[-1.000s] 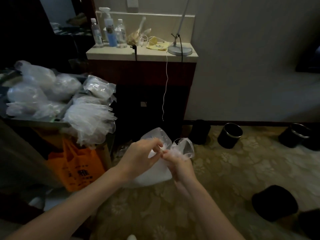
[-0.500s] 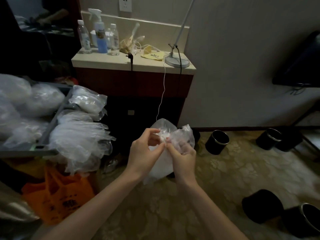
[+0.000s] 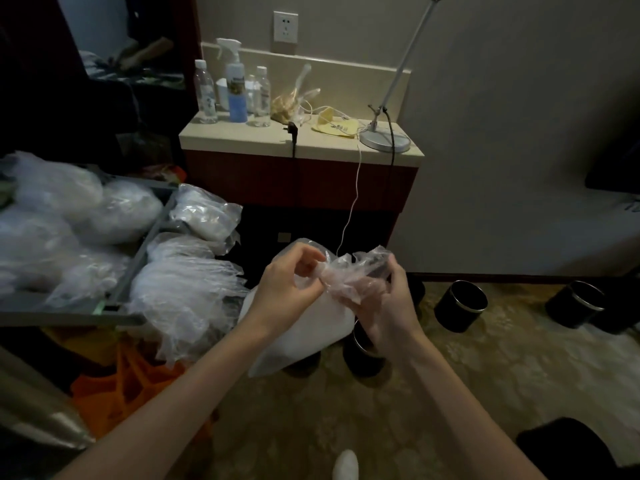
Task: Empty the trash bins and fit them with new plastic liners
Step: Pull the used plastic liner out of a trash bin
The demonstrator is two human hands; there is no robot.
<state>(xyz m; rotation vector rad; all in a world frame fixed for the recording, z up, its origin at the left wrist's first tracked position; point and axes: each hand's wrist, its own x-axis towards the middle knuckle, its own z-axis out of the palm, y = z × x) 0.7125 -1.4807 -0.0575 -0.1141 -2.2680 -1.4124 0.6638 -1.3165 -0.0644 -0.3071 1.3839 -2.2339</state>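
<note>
I hold a clear plastic bag (image 3: 304,327) in front of me at mid-frame, its white bulk hanging down. My left hand (image 3: 287,282) pinches the twisted neck of the bag. My right hand (image 3: 384,306) grips the crumpled loose top of the same bag. Just below the bag stands a black trash bin (image 3: 360,351), partly hidden by it. More black bins stand on the carpet along the wall: one (image 3: 460,306) to the right, another (image 3: 575,303) further right.
A grey cart tray (image 3: 69,313) at left carries several filled clear bags (image 3: 187,289), with an orange bag (image 3: 138,379) under it. Behind stands a cabinet (image 3: 298,174) with bottles, a spray bottle and a desk lamp (image 3: 384,140). A dark bin (image 3: 568,448) lies at bottom right.
The view has tilted up and shifted left-to-right. My hands have risen with the bag and my right hand has pulled the bag's loose top out to the right.
</note>
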